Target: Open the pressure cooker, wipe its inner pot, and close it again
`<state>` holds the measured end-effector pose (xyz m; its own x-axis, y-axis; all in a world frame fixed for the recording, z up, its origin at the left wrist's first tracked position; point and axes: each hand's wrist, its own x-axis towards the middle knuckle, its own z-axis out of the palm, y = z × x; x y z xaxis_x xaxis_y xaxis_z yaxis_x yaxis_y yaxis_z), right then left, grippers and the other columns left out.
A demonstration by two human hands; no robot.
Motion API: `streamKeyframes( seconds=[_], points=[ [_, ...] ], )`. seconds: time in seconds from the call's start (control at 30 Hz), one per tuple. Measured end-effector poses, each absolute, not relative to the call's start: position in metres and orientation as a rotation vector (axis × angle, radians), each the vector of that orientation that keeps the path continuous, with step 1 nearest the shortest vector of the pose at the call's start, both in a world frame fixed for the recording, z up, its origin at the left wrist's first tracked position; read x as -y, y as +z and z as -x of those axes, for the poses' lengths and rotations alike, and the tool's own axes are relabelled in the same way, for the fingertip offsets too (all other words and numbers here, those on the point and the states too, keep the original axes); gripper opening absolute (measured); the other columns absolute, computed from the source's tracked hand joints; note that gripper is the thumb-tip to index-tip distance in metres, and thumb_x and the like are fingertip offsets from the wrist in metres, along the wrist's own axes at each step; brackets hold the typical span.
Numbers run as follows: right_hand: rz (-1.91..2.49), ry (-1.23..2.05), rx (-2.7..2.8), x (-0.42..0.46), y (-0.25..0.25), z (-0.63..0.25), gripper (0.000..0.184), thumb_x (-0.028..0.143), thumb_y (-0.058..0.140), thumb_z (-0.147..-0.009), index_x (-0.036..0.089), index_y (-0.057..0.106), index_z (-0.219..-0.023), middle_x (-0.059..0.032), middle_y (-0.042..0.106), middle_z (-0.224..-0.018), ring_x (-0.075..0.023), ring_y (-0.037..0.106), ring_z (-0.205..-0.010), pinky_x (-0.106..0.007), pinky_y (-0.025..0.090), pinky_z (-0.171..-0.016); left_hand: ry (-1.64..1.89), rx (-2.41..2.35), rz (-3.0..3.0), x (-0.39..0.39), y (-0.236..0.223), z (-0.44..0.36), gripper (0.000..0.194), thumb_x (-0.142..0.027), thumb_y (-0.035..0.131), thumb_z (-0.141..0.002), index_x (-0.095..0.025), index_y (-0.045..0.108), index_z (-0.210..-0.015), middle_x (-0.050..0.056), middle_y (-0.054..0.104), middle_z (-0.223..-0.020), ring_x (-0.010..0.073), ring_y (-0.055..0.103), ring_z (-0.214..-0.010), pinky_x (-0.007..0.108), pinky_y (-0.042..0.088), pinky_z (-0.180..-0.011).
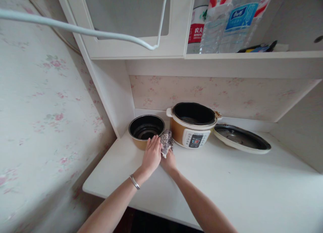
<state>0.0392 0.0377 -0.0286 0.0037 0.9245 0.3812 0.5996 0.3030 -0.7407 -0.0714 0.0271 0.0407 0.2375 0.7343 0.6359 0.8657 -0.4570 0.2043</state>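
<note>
My left hand (151, 154), with a silver bangle at its wrist, lies with fingers stretched out against the near right rim of an inner pot (138, 144), dark inside and gold outside. Beside it, my right hand (168, 160) grips a grey-and-white patterned cloth (166, 140) that bunches up between the pot and the rice cooker. Part of the right hand's fingers is hidden by the cloth. The gold and white rice cooker (178, 127) stands upright without its lid, its dark cavity facing up. To its right, a detached lid (242, 139) rests with its dark underside showing.
All of this stands on a white desk (217, 186) with a flowered wall behind. Above is a shelf (252, 55) with several plastic bottles (227, 24) and small items. A white cable (101, 33) hangs across the upper left, in front of a cabinet door (138, 46).
</note>
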Motion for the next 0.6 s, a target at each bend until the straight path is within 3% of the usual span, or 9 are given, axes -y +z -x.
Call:
streamKeyframes(
  seconds=[0.17,0.4,0.6],
  points=[
    [1.383,0.461,1.735,-0.038,-0.031,-0.04,0.038,0.02,0.051,-0.08,0.017,0.06,-0.116,-0.0103,0.061,-0.116,-0.0208,0.059,-0.101,-0.032,0.047,-0.088,-1.04,1.414,2.499,-0.021,0.062,0.088,0.037,-0.024,0.032,-0.097,-0.02,0.047,-0.13,0.006,0.046,-0.142,0.0183,0.041,-0.131,0.038,0.039,-0.108],
    [1.422,0.463,1.762,-0.042,-0.038,-0.041,0.042,0.018,0.057,-0.072,0.022,0.061,-0.113,-0.0074,0.061,-0.114,-0.0219,0.059,-0.103,-0.034,0.047,-0.089,-0.708,1.313,2.502,-0.055,0.097,0.209,0.037,-0.033,0.036,-0.095,-0.02,0.058,-0.122,0.007,0.055,-0.132,0.0228,0.049,-0.124,0.046,0.033,-0.111],
    [1.451,0.474,1.776,-0.043,-0.039,-0.04,0.041,0.016,0.055,-0.072,0.022,0.061,-0.112,-0.0066,0.061,-0.115,-0.0208,0.06,-0.101,-0.031,0.047,-0.086,-0.553,1.375,2.584,-0.073,0.081,0.263,0.038,-0.04,0.037,-0.094,-0.024,0.067,-0.111,0.004,0.066,-0.117,0.0218,0.053,-0.118,0.043,0.042,-0.104]
  ],
)
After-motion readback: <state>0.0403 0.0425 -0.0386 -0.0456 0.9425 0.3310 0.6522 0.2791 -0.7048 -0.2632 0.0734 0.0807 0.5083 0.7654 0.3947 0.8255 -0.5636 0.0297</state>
